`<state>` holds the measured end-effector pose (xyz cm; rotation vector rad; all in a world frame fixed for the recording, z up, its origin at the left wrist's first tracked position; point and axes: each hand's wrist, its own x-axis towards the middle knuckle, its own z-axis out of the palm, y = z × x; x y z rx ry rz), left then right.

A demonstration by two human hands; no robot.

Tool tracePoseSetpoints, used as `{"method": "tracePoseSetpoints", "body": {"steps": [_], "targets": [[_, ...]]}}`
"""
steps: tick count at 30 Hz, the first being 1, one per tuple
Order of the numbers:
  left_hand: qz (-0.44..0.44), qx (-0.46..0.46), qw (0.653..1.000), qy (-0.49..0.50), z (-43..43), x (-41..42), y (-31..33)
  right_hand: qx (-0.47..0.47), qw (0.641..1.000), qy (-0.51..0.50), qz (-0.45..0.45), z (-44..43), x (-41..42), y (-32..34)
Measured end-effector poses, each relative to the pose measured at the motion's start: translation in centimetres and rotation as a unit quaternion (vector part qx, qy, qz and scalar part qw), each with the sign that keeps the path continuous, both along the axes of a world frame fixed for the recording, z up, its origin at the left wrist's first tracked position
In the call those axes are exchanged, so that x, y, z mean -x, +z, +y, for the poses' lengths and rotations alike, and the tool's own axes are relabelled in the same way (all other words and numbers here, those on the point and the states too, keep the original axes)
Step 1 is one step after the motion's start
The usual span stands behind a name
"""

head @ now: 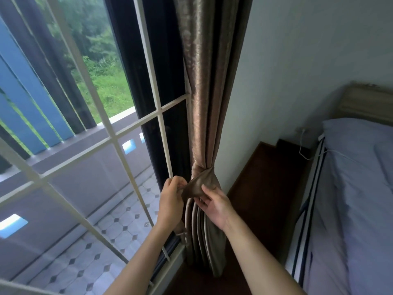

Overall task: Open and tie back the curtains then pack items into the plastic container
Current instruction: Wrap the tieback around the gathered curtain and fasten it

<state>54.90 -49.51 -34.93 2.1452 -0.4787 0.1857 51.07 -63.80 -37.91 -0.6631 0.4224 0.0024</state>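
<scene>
Curtain tie-back (pixel 196 187) is pinched by fingers of left hand (pixel 170 198) and right hand (pixel 215 206).

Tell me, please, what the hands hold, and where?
Both hold the loose end of the curtain tie-back: left hand pinches its left corner, right hand its right edge.

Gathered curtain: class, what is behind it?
Behind the curtain show the dark window frame on its left and the wall on its right. The corner straight behind the folds is covered.
</scene>
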Motion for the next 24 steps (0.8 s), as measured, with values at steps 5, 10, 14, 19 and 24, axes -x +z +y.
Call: {"method": "tracePoseSetpoints", "body": {"steps": [5, 10, 14, 19, 24], "targets": [[-0.102, -0.029, 0.991, 0.081, 1.8, 1.1, -0.8, 0.081, 0.996, 0.010, 0.034, 1.7, 0.2, -0.3], [-0.112, -0.117, 0.986, 0.033, 3.2, 2.6, -2.3, 0.190, 0.981, 0.008, 0.046, 2.9, -0.1, 0.2], [-0.001, -0.135, 0.991, 0.019, 2.6, 3.5, -3.5, 0.246, 0.968, 0.012, 0.055, 3.0, -0.3, 0.7], [0.312, -0.006, 0.950, 0.003, 1.1, 3.0, -4.0, 0.260, 0.963, 0.005, 0.067, 3.3, -0.3, 0.8], [0.491, 0.448, 0.746, 0.037, -0.7, 1.6, -3.6, 0.253, 0.964, 0.005, 0.076, 3.5, 0.2, 1.1]]}}
